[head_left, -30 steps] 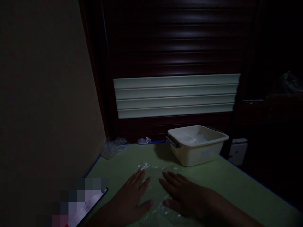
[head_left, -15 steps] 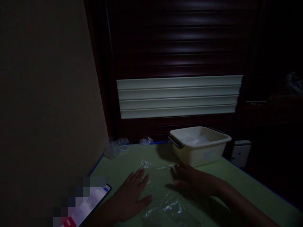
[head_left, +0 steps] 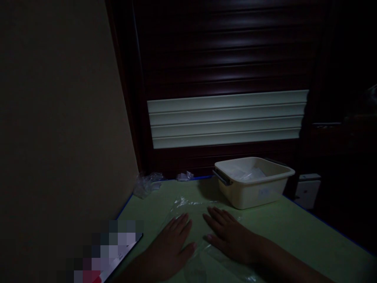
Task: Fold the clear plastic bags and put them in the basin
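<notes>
A clear plastic bag point(head_left: 194, 210) lies spread on the green tabletop, its shiny creases catching light at the far edge and near the front. On its left side my left hand point(head_left: 173, 247) rests flat with the fingers stretched out and the thumb apart. Opposite it, my right hand point(head_left: 228, 234) lies palm down on the plastic, fingers extended and pointing up and to the left. Neither hand grips anything. Parts of the plastic are hidden beneath both hands, and its exact outline is hard to make out in the dim light.
Behind my right hand stands a cream plastic tub point(head_left: 256, 192) with dark handles and clear plastic inside. Crumpled clear plastic point(head_left: 147, 185) lies at the back left corner. A phone point(head_left: 120, 257), partly blurred out, is beside my left forearm. A wall point(head_left: 67, 118) borders the left side.
My right hand has come down flat onto the plastic and moved slightly left. The plastic near the front looks less wrinkled. The view has shifted a little.
</notes>
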The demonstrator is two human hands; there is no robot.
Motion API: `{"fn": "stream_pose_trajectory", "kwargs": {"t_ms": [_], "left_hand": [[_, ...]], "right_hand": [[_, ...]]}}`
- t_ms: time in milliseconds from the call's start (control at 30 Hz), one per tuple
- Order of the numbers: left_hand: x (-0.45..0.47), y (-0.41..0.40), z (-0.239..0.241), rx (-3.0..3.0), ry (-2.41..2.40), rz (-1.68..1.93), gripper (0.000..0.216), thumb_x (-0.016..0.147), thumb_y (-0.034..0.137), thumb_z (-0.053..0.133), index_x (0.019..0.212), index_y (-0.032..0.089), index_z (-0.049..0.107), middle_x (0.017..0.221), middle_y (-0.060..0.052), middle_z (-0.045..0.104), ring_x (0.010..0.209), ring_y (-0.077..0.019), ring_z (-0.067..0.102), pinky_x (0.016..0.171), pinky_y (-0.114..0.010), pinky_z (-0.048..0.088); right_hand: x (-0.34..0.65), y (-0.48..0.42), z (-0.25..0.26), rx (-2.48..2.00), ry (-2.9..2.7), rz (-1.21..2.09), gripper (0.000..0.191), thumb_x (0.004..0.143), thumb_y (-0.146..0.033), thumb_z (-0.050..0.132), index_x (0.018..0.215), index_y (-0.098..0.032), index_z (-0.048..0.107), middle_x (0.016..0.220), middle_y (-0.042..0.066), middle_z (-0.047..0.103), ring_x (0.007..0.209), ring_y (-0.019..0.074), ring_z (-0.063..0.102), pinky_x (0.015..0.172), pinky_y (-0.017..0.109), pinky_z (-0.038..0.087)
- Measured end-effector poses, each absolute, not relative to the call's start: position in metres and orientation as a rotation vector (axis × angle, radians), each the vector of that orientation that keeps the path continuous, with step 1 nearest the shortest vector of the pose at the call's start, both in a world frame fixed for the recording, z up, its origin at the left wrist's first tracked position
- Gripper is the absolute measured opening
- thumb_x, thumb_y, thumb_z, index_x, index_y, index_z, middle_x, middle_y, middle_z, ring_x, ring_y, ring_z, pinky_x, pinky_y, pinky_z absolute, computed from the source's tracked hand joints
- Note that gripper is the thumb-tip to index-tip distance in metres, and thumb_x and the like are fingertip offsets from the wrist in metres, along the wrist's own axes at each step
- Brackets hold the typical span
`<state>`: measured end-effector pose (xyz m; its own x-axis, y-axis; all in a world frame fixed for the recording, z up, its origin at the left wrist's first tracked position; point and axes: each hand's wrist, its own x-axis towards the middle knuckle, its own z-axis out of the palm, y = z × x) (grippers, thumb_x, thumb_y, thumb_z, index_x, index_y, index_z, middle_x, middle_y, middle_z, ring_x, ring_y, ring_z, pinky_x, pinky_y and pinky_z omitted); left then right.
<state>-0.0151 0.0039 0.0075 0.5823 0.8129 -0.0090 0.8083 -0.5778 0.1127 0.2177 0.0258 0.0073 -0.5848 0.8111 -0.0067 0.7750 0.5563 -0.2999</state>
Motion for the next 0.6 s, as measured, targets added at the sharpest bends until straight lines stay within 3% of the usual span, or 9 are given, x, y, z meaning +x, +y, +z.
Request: {"fn": "stream_pose_trajectory", "kwargs": {"t_ms": [200,300,367,467,533,600], "left_hand": [[-0.016,0.007,0.011,2.654,1.370,0.032,0.060,0.098,0.050,0.026,0.145,0.012,0.027,0.151,-0.012,0.016,0.140,-0.0239,0.013,0.113,-0.046,0.016],[-0.016,0.008,0.011,2.642,1.364,0.028,0.061,0.098,0.051,0.026,0.145,0.012,0.027,0.152,-0.012,0.016,0.140,-0.0237,0.012,0.113,-0.046,0.015],[-0.015,0.007,0.012,2.626,1.373,0.024,0.061,0.098,0.050,0.026,0.145,0.012,0.026,0.152,-0.012,0.015,0.140,-0.0240,0.012,0.113,-0.046,0.015],[-0.013,0.004,0.015,2.614,1.371,0.026,0.061,0.098,0.049,0.027,0.145,0.010,0.026,0.152,-0.012,0.015,0.140,-0.0247,0.012,0.113,-0.046,0.014],[-0.013,0.003,0.017,2.617,1.369,0.020,0.061,0.098,0.049,0.026,0.144,0.009,0.027,0.152,-0.012,0.016,0.140,-0.0249,0.012,0.113,-0.046,0.015],[-0.012,0.003,0.017,2.628,1.373,0.003,0.060,0.099,0.048,0.025,0.144,0.009,0.027,0.152,-0.012,0.016,0.140,-0.0245,0.012,0.113,-0.046,0.015]], "right_hand": [[0.236,0.032,0.010,-1.482,-2.672,0.428,0.082,0.087,-0.070,0.021,0.146,-0.013,0.021,0.152,0.019,0.013,0.139,0.0331,0.009,0.111,0.051,0.014],[0.243,0.034,0.005,-1.549,-2.625,0.369,0.081,0.089,-0.066,0.025,0.145,-0.006,0.026,0.150,0.022,0.018,0.138,0.0350,0.014,0.111,0.051,0.017],[0.244,0.035,0.004,-1.569,-2.585,0.315,0.078,0.091,-0.059,0.030,0.141,0.002,0.032,0.147,0.028,0.023,0.137,0.0377,0.019,0.109,0.053,0.021],[0.240,0.032,0.014,-1.573,-2.516,0.237,0.061,0.090,-0.042,0.042,0.127,0.007,0.049,0.134,0.034,0.043,0.126,0.0411,0.039,0.101,0.053,0.034],[0.233,0.024,0.028,-1.505,-2.488,0.234,0.046,0.087,-0.032,0.047,0.118,0.001,0.057,0.122,0.029,0.055,0.113,0.0364,0.053,0.094,0.048,0.042],[0.223,0.011,0.043,-1.255,-2.507,0.327,0.038,0.085,-0.030,0.051,0.116,-0.010,0.059,0.120,0.017,0.058,0.108,0.0268,0.056,0.094,0.038,0.043]]}}
